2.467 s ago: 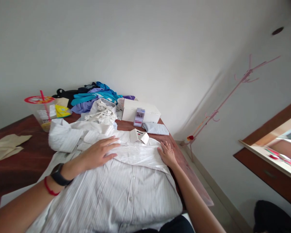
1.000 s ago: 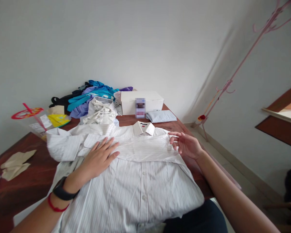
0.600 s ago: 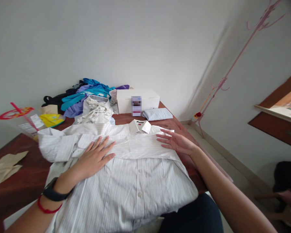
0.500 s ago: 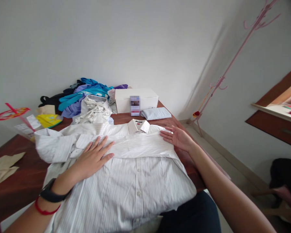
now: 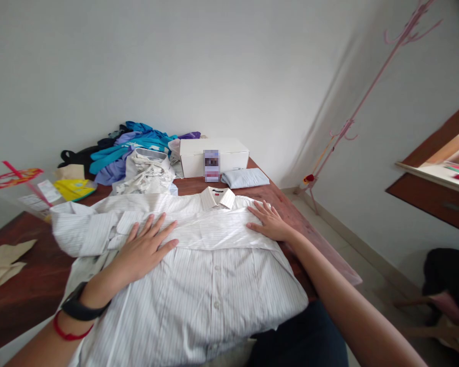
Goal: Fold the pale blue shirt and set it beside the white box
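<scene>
A white striped button-up shirt (image 5: 199,275) lies spread on the dark wooden table (image 5: 19,275), collar toward the wall and lower end hanging toward my lap. One sleeve is laid across the chest, its cuff over on the left side. My left hand (image 5: 147,252) rests flat on the shirt near that cuff, fingers spread. On the right shoulder edge, where the sleeve folds over, my right hand (image 5: 268,220) lies palm down with its fingers stretched out. Neither hand grips the cloth.
Behind the shirt stand a white box (image 5: 225,153), a small pixelated box (image 5: 211,165) and a folded light-blue garment (image 5: 245,178). A heap of clothes (image 5: 137,142) is at back left, beside a cup with a red straw (image 5: 13,173). A pink coat rack (image 5: 363,107) stands right.
My right hand has turned from palm sideways to palm down and come onto the shirt's right shoulder. The left hand stays flat in place.
</scene>
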`<state>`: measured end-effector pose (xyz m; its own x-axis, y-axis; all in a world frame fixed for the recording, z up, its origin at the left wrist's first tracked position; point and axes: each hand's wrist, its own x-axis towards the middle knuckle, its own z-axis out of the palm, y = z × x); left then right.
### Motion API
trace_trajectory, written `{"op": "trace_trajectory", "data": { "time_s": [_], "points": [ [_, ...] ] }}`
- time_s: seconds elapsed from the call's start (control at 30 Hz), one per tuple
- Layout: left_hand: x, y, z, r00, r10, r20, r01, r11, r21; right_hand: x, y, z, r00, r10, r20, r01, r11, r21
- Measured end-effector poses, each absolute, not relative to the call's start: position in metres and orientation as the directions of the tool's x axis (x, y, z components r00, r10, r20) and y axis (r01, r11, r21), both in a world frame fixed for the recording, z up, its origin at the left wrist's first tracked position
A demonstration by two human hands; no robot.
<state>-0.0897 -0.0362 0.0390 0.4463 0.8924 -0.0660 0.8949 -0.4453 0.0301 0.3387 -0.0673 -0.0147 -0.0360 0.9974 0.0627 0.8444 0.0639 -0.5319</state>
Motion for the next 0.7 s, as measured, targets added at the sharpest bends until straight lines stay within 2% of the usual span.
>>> {"op": "trace_trajectory", "data": {
  "time_s": [0.07,0.13,0.27,0.4,0.57,0.7],
  "points": [
    [-0.091,-0.036,0.038,0.401,0.916,-0.025,0.916,-0.400,0.034,0.337,-0.068,-0.018,-0.044,0.999,0.009,0.909,0.044,-0.414],
    [-0.093,-0.034,0.036,0.384,0.923,0.009,0.922,-0.384,0.046,0.338,-0.068,-0.023,-0.011,1.000,0.015,0.920,0.016,-0.392],
    [-0.099,-0.029,0.032,0.388,0.920,0.053,0.916,-0.391,0.092,0.350,-0.061,-0.032,0.109,0.984,0.141,0.870,-0.026,-0.492],
    [-0.100,-0.029,0.029,0.379,0.923,0.067,0.915,-0.384,0.121,0.360,-0.055,-0.038,0.196,0.927,0.319,0.801,0.036,-0.597],
    [-0.097,-0.029,0.030,0.384,0.918,0.102,0.909,-0.395,0.133,0.359,-0.053,-0.036,0.221,0.899,0.377,0.737,0.099,-0.669],
    [-0.105,-0.021,0.041,0.398,0.882,0.254,0.890,-0.438,0.127,0.357,-0.053,-0.032,0.214,0.890,0.403,0.644,0.182,-0.743]
  ]
}}
